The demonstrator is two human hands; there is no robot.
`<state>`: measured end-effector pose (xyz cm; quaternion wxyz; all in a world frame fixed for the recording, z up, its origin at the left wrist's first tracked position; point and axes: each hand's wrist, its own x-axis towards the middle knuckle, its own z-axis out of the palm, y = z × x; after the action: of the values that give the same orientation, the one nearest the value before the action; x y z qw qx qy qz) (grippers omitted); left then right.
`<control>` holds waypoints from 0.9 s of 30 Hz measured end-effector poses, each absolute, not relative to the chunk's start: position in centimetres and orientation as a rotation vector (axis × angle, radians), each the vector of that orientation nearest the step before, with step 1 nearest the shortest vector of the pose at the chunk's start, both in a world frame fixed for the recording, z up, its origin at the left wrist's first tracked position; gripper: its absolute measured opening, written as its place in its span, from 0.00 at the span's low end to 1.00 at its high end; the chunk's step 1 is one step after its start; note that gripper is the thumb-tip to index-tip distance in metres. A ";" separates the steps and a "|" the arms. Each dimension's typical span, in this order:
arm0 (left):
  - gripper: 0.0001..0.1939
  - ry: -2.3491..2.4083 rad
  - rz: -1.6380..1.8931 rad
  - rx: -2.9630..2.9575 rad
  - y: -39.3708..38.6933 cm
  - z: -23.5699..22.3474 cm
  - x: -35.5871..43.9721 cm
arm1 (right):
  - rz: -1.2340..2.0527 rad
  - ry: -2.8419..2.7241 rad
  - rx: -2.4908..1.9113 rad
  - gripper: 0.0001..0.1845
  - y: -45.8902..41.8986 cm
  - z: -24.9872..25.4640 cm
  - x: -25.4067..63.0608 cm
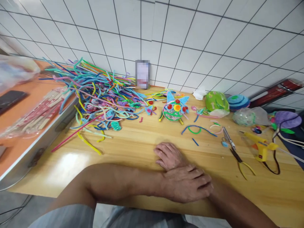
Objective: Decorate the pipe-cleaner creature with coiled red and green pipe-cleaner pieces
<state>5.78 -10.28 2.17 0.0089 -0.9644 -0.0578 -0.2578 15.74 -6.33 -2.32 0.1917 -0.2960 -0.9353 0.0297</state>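
My left hand (186, 184) lies across my right wrist, its fingers slightly apart and bent over the forearm. Palm down on the wooden table, my right hand (169, 156) rests with fingers loosely curved and nothing visible in it. Beyond the hands stands a small creature figure (173, 113) with blue pointed ears, red and yellow round pieces on its face and yellow feet. Short blue pipe cleaner pieces (195, 142) and a green ring (194, 132) lie to its right.
A tangled heap of coloured pipe cleaners (106, 95) covers the back left. A pixelated phone-like object (142, 74) leans against the tiled wall. Scissors (229, 138), yellow-handled pliers (240, 161) and a yellow glue gun (261, 147) lie at right. Packaged sticks (38, 112) rest on an orange surface.
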 end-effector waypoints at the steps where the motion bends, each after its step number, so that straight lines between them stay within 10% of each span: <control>1: 0.20 -0.173 -0.818 -3.008 -10.3 2.0 5.8 | 0.083 -2.629 -0.828 0.20 -6.3 -2.3 15.7; 27: 0.16 -0.216 -0.869 -2.955 -10.5 1.3 6.3 | 0.158 -2.724 -0.930 0.21 -6.0 -1.2 14.8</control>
<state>6.28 -10.54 1.26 0.0272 -0.9567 -0.0698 -0.2813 14.85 -5.96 -1.24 0.1290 -0.3199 -0.9370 0.0544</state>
